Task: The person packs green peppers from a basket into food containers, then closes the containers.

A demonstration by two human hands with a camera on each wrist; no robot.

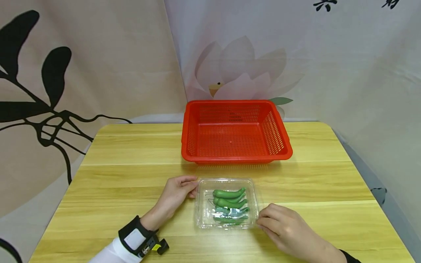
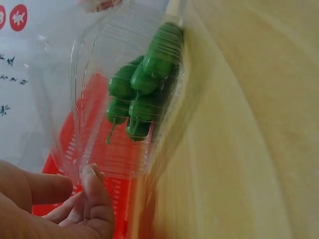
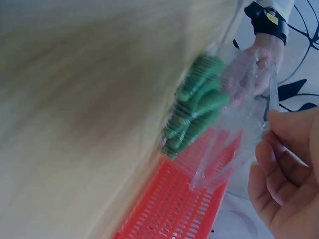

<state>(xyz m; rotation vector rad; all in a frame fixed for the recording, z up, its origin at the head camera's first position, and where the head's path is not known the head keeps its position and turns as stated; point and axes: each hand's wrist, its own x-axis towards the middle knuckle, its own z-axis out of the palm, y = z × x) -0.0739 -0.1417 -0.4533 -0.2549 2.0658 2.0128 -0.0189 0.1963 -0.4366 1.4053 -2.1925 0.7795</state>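
A clear plastic clamshell box [image 1: 204, 219] lies on the table in front of me, its lid seen slightly raised in the wrist views. Inside, several green chili peppers [image 1: 229, 203] lie side by side, with thin stems at their left ends. At the box's upper left corner, my left hand [image 1: 179, 191] has its thumb and fingertips around the rim. My right hand [image 1: 286, 228] pinches the edge near the lower right corner between thumb and bent index finger. The right wrist view shows the thin lid edge at the right fingertips [image 3: 273, 119].
Behind the box, a red plastic basket [image 1: 230, 159] with perforated walls stands at the table's far edge. The light wooden table [image 1: 131, 175] reaches back to a printed cloth backdrop [image 1: 131, 58]. A black band with a small camera [image 1: 139, 239] is strapped on my left wrist.
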